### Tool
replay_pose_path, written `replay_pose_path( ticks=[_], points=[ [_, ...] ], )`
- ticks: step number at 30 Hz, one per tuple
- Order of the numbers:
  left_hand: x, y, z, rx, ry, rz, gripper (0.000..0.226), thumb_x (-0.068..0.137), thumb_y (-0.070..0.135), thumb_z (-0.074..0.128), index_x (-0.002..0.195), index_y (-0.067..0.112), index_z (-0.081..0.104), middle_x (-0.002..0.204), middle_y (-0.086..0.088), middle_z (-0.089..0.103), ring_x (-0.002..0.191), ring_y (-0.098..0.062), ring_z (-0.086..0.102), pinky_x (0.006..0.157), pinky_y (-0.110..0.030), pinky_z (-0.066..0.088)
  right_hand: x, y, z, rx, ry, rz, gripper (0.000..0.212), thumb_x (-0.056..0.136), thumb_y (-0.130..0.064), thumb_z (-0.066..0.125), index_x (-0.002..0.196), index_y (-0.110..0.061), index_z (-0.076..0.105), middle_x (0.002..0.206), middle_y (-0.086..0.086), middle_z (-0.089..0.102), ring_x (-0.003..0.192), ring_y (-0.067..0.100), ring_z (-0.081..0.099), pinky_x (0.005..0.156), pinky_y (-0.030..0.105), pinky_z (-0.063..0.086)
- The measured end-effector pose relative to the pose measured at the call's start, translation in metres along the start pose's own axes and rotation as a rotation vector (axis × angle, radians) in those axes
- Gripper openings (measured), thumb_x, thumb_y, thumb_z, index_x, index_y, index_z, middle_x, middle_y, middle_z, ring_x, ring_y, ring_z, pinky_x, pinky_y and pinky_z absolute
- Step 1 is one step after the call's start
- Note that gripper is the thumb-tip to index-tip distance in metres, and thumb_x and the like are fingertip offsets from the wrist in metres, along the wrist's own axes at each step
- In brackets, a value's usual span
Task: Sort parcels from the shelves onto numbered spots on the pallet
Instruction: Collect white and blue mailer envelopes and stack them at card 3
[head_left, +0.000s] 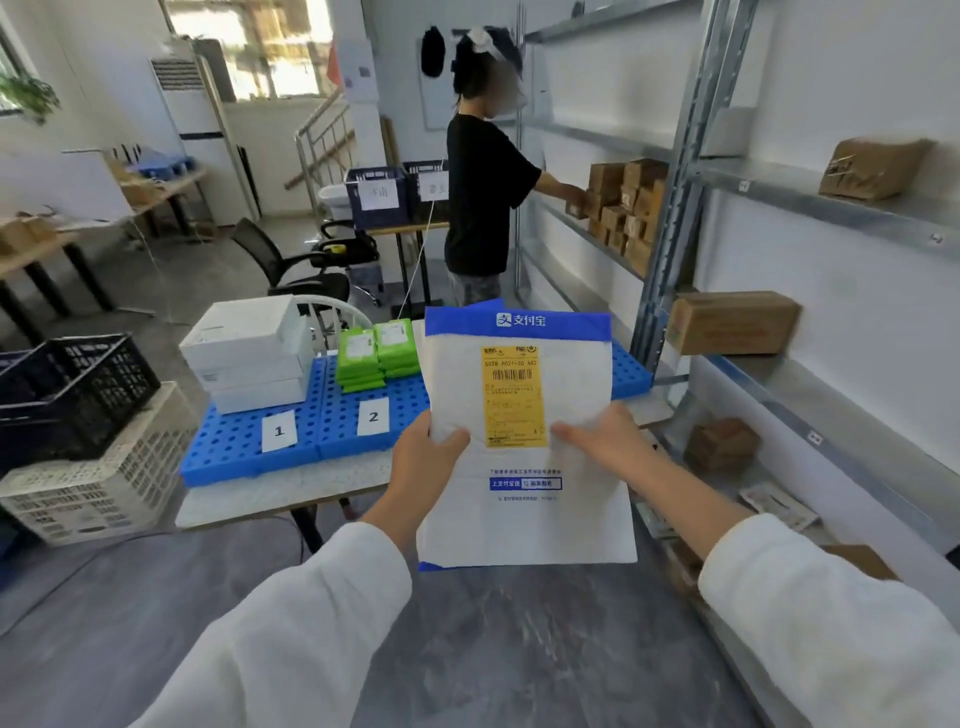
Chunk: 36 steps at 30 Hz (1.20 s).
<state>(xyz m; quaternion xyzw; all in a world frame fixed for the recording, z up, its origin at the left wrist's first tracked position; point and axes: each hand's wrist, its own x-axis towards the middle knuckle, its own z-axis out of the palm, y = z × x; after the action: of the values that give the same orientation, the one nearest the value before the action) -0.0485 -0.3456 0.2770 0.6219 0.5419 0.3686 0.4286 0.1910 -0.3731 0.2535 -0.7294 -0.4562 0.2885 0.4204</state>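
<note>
Head view: one camera; I log every place against the blue pallet (244, 447).
Parcel (569, 395): white mailer bag with a blue top band and a yellow label, held upright in the air at the pallet's near right, hiding that part from me.
Left hand (423, 457): grasps the parcel's left edge, thumb on the front face.
Right hand (605, 439): grasps the right edge, thumb laid across the front beside the yellow label.
Card 1 (279, 430): on the pallet's near left edge.
Card 2 (373, 417): on the pallet, just right of card 1.
White boxes (249, 353): stacked on the pallet behind card 1.
Green packets (376, 356): two stacks on the pallet behind card 2.
Table (285, 491): pale top, under the pallet.
Shelving (680, 197): metal, right of the pallet.
Brown cartons (732, 322): on the shelving.
Second person (483, 197): beyond the pallet, one hand at the cartons on the shelving.
Crates (67, 395): left of the pallet, dark one on a white one.
</note>
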Motion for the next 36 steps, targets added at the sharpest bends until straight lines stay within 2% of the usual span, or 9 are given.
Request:
replay_pose_path(
  ticks=[3,6,10,14,17,23,25,30,36],
  points=[
    [0.042,0.007,0.006,0.019,0.032,-0.013,0.014,0.09,0.025,0.062,0.1,0.018,0.059,0.092,0.0,0.066,0.084,-0.018,0.065,0.074,-0.037,0.055,0.051,-0.007,0.002,-0.018,-0.034,-0.025,0.051,0.077,-0.027,0.078,0.121,-0.012,0.056,0.106,-0.007,0.061,0.095,0.01,0.058,0.064,0.013,0.042],
    [0.086,0.012,0.021,0.009,0.072,-0.023,0.013,0.09,0.025,0.062,0.102,0.021,0.058,0.09,0.006,0.064,0.084,-0.015,0.063,0.074,-0.035,0.055,0.104,-0.008,0.003,0.003,-0.037,-0.007,0.07,0.065,-0.044,0.08,0.121,-0.013,0.053,0.112,-0.003,0.064,0.098,0.013,0.062,0.074,0.025,0.052],
    [0.134,0.015,0.046,-0.015,0.086,-0.018,0.015,0.09,0.022,0.062,0.104,0.019,0.058,0.092,0.005,0.063,0.081,-0.011,0.06,0.066,-0.027,0.049,0.16,0.002,0.0,-0.005,-0.047,-0.004,0.071,0.066,-0.045,0.079,0.124,-0.014,0.052,0.114,-0.001,0.064,0.101,0.017,0.063,0.084,0.037,0.056],
    [0.172,0.007,0.068,-0.068,0.069,-0.063,0.017,0.09,0.022,0.062,0.106,0.018,0.06,0.095,0.002,0.065,0.083,-0.014,0.062,0.064,-0.026,0.049,0.201,0.012,-0.004,-0.046,-0.049,0.041,0.076,0.063,-0.048,0.079,0.124,-0.011,0.052,0.116,0.002,0.063,0.098,0.017,0.063,0.079,0.031,0.055],
    [0.199,0.001,0.077,-0.072,0.064,-0.093,0.015,0.09,0.023,0.062,0.103,0.018,0.059,0.093,0.001,0.064,0.081,-0.015,0.062,0.062,-0.026,0.05,0.23,0.014,-0.001,-0.081,-0.072,0.032,0.065,0.072,-0.037,0.078,0.126,-0.011,0.052,0.117,0.0,0.063,0.099,0.015,0.062,0.073,0.023,0.05],
    [0.265,-0.012,0.082,-0.091,0.047,-0.134,0.014,0.089,0.022,0.062,0.101,0.017,0.061,0.092,-0.001,0.066,0.081,-0.017,0.064,0.059,-0.025,0.049,0.29,0.019,0.016,-0.082,-0.099,0.068,0.071,0.069,-0.045,0.078,0.128,-0.014,0.05,0.118,0.0,0.063,0.102,0.015,0.062,0.08,0.029,0.052],
    [0.297,-0.017,0.083,-0.1,0.033,-0.141,0.017,0.088,0.023,0.062,0.103,0.015,0.063,0.094,-0.002,0.067,0.082,-0.018,0.064,0.059,-0.025,0.048,0.316,0.017,0.024,-0.085,-0.101,0.07,0.064,0.074,-0.04,0.077,0.127,-0.014,0.051,0.117,0.0,0.063,0.102,0.015,0.062,0.079,0.028,0.053],
    [0.388,-0.02,0.087,-0.142,-0.008,-0.126,0.017,0.087,0.021,0.062,0.104,0.015,0.063,0.094,-0.001,0.068,0.079,-0.015,0.063,0.057,-0.022,0.045,0.39,-0.001,0.04,-0.112,-0.06,0.075,0.04,0.079,-0.028,0.074,0.114,-0.013,0.061,0.104,0.002,0.068,0.088,0.012,0.065,0.059,0.019,0.046],
    [0.491,-0.025,0.084,-0.151,-0.054,-0.128,0.017,0.087,0.021,0.06,0.104,0.021,0.063,0.094,0.003,0.068,0.083,-0.015,0.066,0.061,-0.024,0.051,0.484,-0.019,0.066,-0.141,-0.059,0.103,0.049,0.079,-0.031,0.074,0.121,-0.013,0.057,0.11,0.003,0.066,0.094,0.015,0.064,0.068,0.023,0.052]
  ],
)
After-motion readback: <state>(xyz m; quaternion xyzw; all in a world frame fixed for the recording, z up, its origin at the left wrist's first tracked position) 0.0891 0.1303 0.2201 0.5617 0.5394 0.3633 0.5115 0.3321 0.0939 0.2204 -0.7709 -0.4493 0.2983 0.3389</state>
